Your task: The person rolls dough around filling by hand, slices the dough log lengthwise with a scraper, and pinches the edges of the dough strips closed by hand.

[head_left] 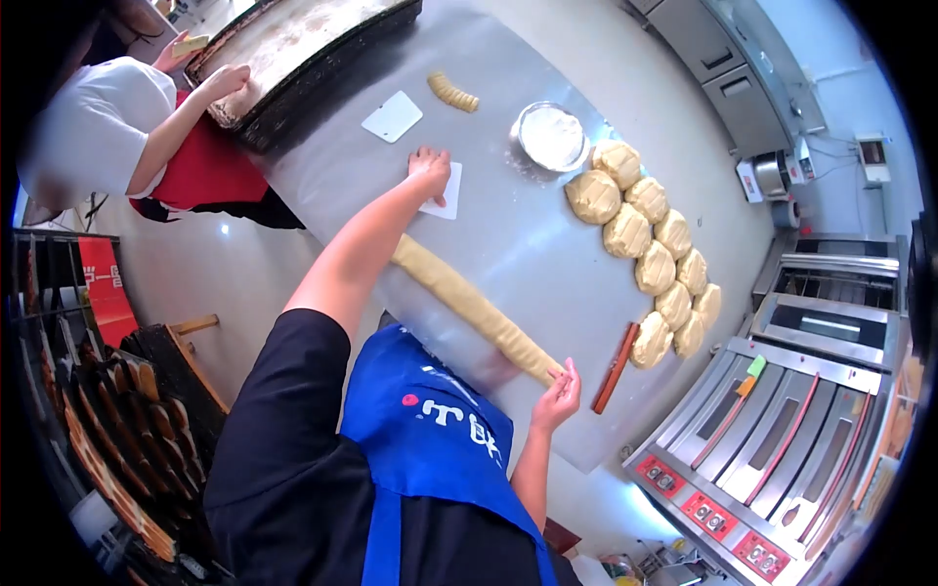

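Note:
A long, pale yellow dough log (469,301) lies along the near edge of the metal table. Around its right end are the fingers of my right hand (559,398), closed on the dough. My left hand (430,174) reaches past the log's other end and grips a white dough scraper (449,198) by its edge, with the fingers partly hidden. A second white scraper (393,117) lies flat farther away. Close to that one sits a short curved row of sliced dough pieces (453,93).
A metal bowl of flour (551,137) stands beside several round dough pieces (625,230). A brown rolling pin (615,368) rests near the table's right edge. At upper left, a person in a white shirt (107,127) works at a large dark-edged tray (322,68). Ovens (772,420) stand at right.

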{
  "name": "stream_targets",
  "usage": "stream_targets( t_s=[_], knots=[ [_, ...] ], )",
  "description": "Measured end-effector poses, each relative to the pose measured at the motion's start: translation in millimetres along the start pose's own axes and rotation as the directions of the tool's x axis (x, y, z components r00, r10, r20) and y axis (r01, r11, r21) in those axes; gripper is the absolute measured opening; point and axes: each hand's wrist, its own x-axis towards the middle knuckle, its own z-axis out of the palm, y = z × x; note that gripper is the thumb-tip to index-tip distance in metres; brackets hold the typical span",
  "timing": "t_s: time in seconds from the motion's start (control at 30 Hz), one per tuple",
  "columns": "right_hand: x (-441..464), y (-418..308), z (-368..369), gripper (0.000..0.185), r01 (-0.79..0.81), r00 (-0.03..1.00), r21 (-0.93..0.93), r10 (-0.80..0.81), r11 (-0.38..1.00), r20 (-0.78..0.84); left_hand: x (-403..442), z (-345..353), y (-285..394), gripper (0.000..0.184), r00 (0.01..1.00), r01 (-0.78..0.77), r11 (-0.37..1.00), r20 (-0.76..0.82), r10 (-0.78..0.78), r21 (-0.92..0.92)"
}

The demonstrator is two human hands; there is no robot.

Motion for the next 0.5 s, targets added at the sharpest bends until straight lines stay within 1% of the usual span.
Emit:
stream_targets(
  t_s=[0.03, 0.07, 0.1, 0.13, 0.17, 0.2, 0.23, 0.27, 0.33, 0.4, 0.43, 0.47, 0.5],
  knots=[
    [2.8, -1.8, 2.9, 0.032, -0.008, 1.0, 0.016, 0.008, 1.0, 0.015, 13.3, 1.2, -7.8, 0.097, 0.997, -0.022, 0.985, 0.075, 0.035, -0.173],
    [0.8, -3.6, 3.1, 0.032, -0.029, 0.999, 0.028, 0.028, 0.999, 0.026, 21.6, 6.9, -10.3, 0.084, 0.984, -0.036, 0.941, 0.152, 0.092, -0.337],
    [1.7, -0.4, 4.8, 0.032, -0.039, 0.999, 0.026, 0.039, 0.999, 0.014, 18.3, 3.7, -6.7, 0.084, 0.982, -0.049, 0.942, 0.155, 0.106, -0.331],
    [6.8, 4.3, 10.9, 0.032, -0.071, 0.997, 0.102, 0.066, 0.992, 0.05, 10.3, -4.1, -3.7, 0.063, 0.982, 0.115, 0.7, 0.189, 0.028, -0.705],
    [8.9, 9.2, 16.4, 0.032, -0.107, 0.992, 0.175, 0.092, 0.979, 0.09, -1.9, -8.9, 0.8, 0.042, 0.965, 0.258, 0.298, 0.262, -0.028, -0.919],
    [12.0, 3.4, 22.2, 0.032, -0.121, 0.991, 0.174, 0.108, 0.977, 0.083, -17.3, -9.2, 11.0, 0.042, 0.963, 0.262, 0.309, 0.27, -0.019, -0.914],
    [20.5, -10.3, 31.1, 0.034, -0.323, 0.94, 0.316, 0.263, 0.892, 0.217, -35.6, -9.5, 26.3, 0.035, 0.972, 0.231, 0.008, 0.231, 0.039, -0.973],
    [30.5, -20.9, 42.8, 0.036, -0.514, 0.849, 0.417, 0.376, 0.75, 0.371, -55.8, -9.9, 42.2, 0.028, 0.981, 0.193, -0.299, 0.178, 0.076, -0.934],
    [40.8, -35.9, 81.1, 0.042, -0.458, 0.857, 0.418, 0.265, 0.784, 0.442, -100.5, -13.5, 78.0, 0.023, 0.969, 0.246, -0.559, 0.209, 0.13, -0.792],
    [51.5, -48.6, 122.5, 0.045, -0.445, 0.875, 0.581, 0.193, 0.681, 0.444, -140.8, -3.8, 110.9, 0.022, 0.969, 0.243, -0.696, 0.209, 0.135, -0.675],
    [60.3, -67.9, 136.0, 0.044, -0.482, 0.86, 0.63, 0.191, 0.609, 0.473, -160.4, -4.7, 120.6, 0.023, 0.968, 0.24, -0.728, 0.218, 0.126, -0.643],
    [69.4, -89.3, 145.3, 0.042, -0.515, 0.846, 0.673, 0.187, 0.531, 0.499, -177.3, -4.9, 127.0, 0.023, 0.968, 0.228, -0.734, 0.232, 0.098, -0.64],
    [76.8, -97.9, 155.7, 0.042, -0.529, 0.838, 0.663, 0.2, 0.529, 0.508, -192.6, -9.1, 129.6, 0.022, 0.97, 0.209, -0.711, 0.235, 0.064, -0.671]
  ],
)
